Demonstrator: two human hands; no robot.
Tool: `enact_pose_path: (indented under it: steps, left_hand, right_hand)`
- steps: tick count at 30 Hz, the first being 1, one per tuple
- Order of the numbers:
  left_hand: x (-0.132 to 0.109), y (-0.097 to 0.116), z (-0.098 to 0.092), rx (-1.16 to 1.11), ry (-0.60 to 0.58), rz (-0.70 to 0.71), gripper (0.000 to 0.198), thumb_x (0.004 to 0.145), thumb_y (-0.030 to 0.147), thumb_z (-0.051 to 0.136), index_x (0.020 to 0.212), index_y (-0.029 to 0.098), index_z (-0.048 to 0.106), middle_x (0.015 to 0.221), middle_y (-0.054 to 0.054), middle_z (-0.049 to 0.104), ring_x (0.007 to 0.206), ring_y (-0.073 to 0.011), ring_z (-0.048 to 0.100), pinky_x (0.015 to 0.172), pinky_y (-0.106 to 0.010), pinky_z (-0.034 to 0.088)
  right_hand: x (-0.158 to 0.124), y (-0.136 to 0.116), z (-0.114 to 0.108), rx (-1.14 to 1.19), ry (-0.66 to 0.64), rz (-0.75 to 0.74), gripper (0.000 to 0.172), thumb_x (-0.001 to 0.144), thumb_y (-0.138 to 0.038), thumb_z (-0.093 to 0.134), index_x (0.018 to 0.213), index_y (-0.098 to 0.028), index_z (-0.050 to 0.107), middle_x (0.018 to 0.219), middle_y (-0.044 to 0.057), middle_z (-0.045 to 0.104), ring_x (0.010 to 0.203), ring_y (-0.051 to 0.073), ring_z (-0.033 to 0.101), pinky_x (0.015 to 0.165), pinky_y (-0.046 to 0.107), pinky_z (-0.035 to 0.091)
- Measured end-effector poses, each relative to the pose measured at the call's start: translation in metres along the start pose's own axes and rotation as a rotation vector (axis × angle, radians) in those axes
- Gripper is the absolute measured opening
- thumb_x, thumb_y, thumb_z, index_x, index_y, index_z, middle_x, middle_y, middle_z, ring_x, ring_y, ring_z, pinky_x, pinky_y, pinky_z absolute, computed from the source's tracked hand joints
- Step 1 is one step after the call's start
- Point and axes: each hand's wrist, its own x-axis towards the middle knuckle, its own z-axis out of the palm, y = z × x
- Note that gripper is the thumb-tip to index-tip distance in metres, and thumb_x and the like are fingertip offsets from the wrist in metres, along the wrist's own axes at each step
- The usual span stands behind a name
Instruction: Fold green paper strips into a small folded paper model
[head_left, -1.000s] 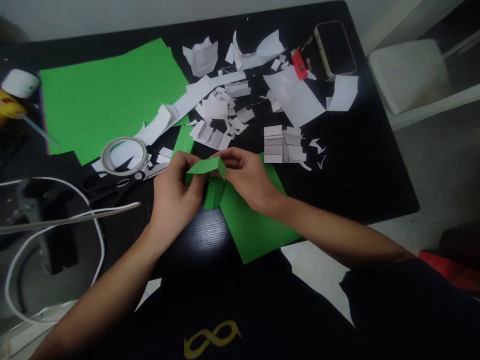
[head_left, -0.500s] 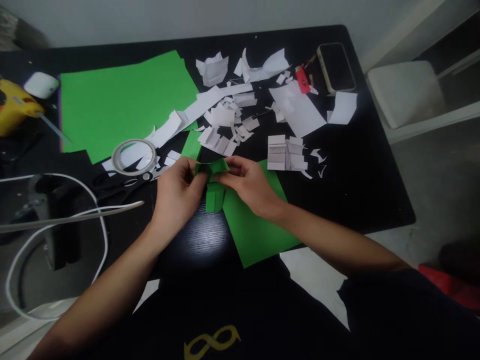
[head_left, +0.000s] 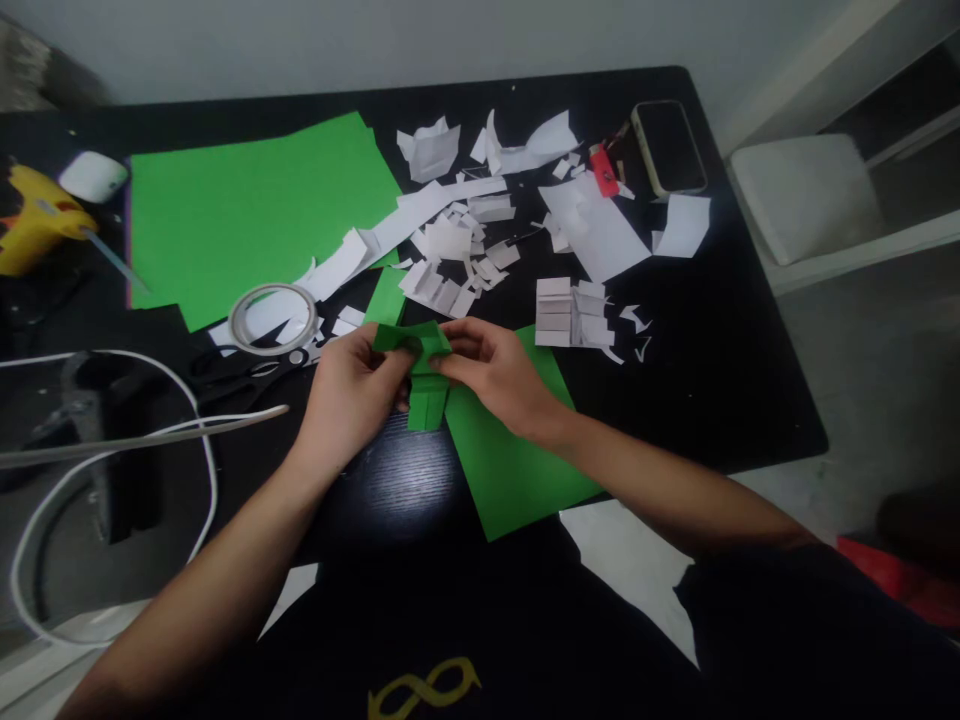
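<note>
A folded green paper piece (head_left: 426,402) with creased flaps is held between both hands above the black table. My left hand (head_left: 356,385) pinches its left side, thumb on top. From the right, my right hand (head_left: 499,375) grips the other side with thumb and fingers. The fingertips behind the paper are partly hidden. Under my right hand lies a flat green sheet (head_left: 517,460). A narrow green strip (head_left: 384,297) rests just beyond my left hand.
Large green sheets (head_left: 255,215), a tape roll (head_left: 235,320), black scissors (head_left: 244,378) and a yellow glue gun (head_left: 45,215) are left. White paper scraps (head_left: 448,242), a folded white piece (head_left: 553,312) and a phone (head_left: 670,148) lie beyond. A white cable (head_left: 206,470) loops at left.
The upper part of the held green piece has shifted slightly left and tilted, showing more of its face. Both hands keep their grip. The whole view has moved a little.
</note>
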Motion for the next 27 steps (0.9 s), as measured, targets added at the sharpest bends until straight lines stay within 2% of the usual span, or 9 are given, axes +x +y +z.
enact_pose_path:
  steps: [6, 15, 23, 27]
  left_hand:
    - [-0.0017, 0.0028, 0.0002, -0.05, -0.011, -0.025, 0.009, 0.085, 0.018, 0.063, 0.076, 0.018, 0.064, 0.053, 0.003, 0.061, 0.044, -0.013, 0.058, 0.045, -0.022, 0.047]
    - [-0.002, 0.0041, 0.0021, -0.055, 0.004, 0.004, 0.005, 0.085, 0.019, 0.068, 0.081, 0.016, 0.067, 0.06, 0.002, 0.063, 0.048, -0.0115, 0.057, 0.047, -0.022, 0.044]
    - [-0.0028, 0.0044, 0.0013, -0.083, 0.002, -0.004, 0.005, 0.086, 0.021, 0.069, 0.082, 0.018, 0.068, 0.063, 0.001, 0.064, 0.052, -0.013, 0.058, 0.048, -0.024, 0.045]
    - [-0.0044, 0.0007, 0.001, -0.096, 0.053, 0.049, 0.005, 0.084, 0.02, 0.068, 0.086, 0.021, 0.064, 0.071, 0.001, 0.064, 0.058, -0.0143, 0.061, 0.053, -0.026, 0.048]
  right_hand:
    - [0.0006, 0.0051, -0.0007, -0.044, 0.028, -0.075, 0.029, 0.075, -0.035, 0.089, 0.095, -0.022, 0.072, 0.091, 0.003, 0.076, 0.094, 0.022, 0.074, 0.088, 0.038, 0.062]
    - [-0.0005, 0.0032, -0.0009, 0.083, 0.024, -0.031, 0.037, 0.072, -0.038, 0.092, 0.1, -0.024, 0.072, 0.083, -0.001, 0.074, 0.081, 0.019, 0.073, 0.077, 0.034, 0.064]
    - [0.0017, 0.0051, -0.001, 0.096, 0.048, -0.038, 0.035, 0.071, -0.036, 0.092, 0.096, -0.022, 0.072, 0.086, 0.0, 0.074, 0.086, 0.019, 0.072, 0.083, 0.036, 0.062]
    - [0.0013, 0.0047, 0.0013, 0.127, 0.081, -0.039, 0.033, 0.072, -0.035, 0.09, 0.097, -0.024, 0.07, 0.085, -0.001, 0.073, 0.085, 0.02, 0.072, 0.084, 0.038, 0.062]
